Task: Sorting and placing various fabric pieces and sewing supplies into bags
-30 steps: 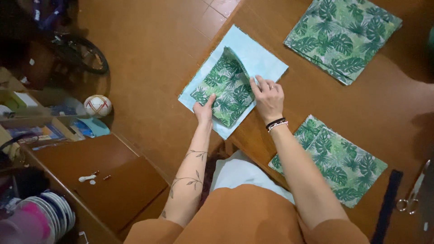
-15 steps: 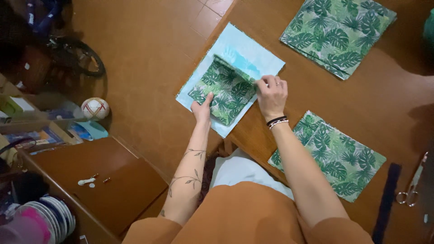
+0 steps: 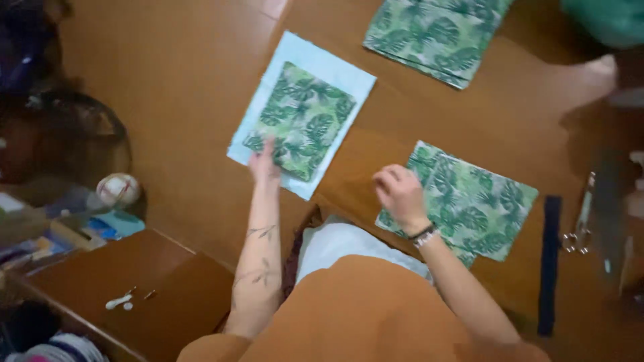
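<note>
The left hand (image 3: 265, 164) lies flat, fingers spread, pressing the near corner of a leaf-print cloth (image 3: 302, 117) that is laid on a pale blue sheet (image 3: 349, 74); both rest on the brown tabletop (image 3: 376, 154) at about 11 o'clock from the person's body. The right hand (image 3: 399, 194) hovers at about 1 o'clock, fingers loosely curled and holding nothing, just beside the left edge of a second leaf-print piece (image 3: 473, 204) (whether it touches the fabric I cannot tell). A third leaf-print piece (image 3: 436, 37) lies far off at 12 o'clock, well apart from both hands. At 3 o'clock a dark blue strip (image 3: 549, 261) lies near a pair of scissors (image 3: 582, 221). On the floor at 9 o'clock sits a small white ball (image 3: 119, 190).
</note>
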